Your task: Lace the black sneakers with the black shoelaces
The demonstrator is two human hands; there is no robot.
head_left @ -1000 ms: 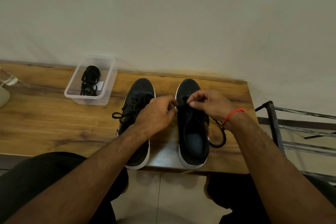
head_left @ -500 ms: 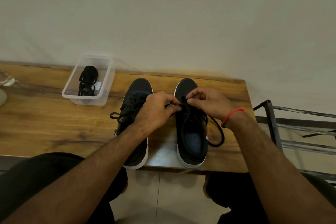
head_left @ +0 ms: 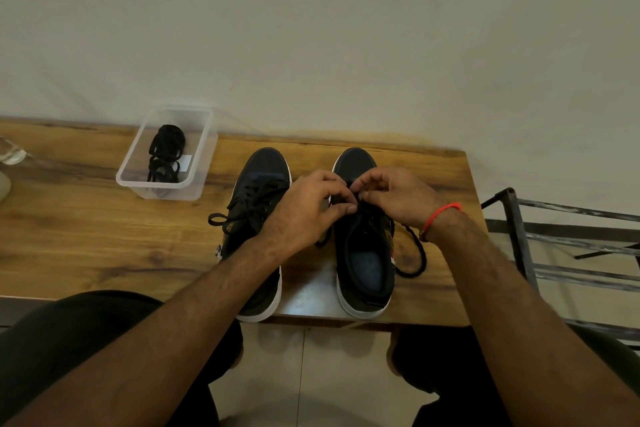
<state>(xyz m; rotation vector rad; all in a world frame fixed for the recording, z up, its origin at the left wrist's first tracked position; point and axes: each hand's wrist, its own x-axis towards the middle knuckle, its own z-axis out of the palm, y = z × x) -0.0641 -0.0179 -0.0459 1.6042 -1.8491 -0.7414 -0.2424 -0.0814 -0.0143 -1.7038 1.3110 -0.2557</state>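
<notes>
Two black sneakers with white soles stand side by side on the wooden table (head_left: 86, 239), toes toward the wall. The left sneaker (head_left: 258, 198) is laced, with a bow hanging off its left side. Over the front eyelets of the right sneaker (head_left: 363, 260), my left hand (head_left: 308, 211) and my right hand (head_left: 398, 198) meet, fingertips pinching a black shoelace (head_left: 415, 253). That lace loops loose on the table to the right of the shoe. The eyelets under my fingers are hidden.
A clear plastic tub (head_left: 166, 154) holding bundled black laces sits at the back left of the table. A dark metal rack (head_left: 554, 239) stands just past the table's right edge. My knees are below the front edge.
My left hand moved right, from between the shoes onto the right sneaker. Both hands closed together over its front eyelets. The loose loop of lace shifted slightly.
</notes>
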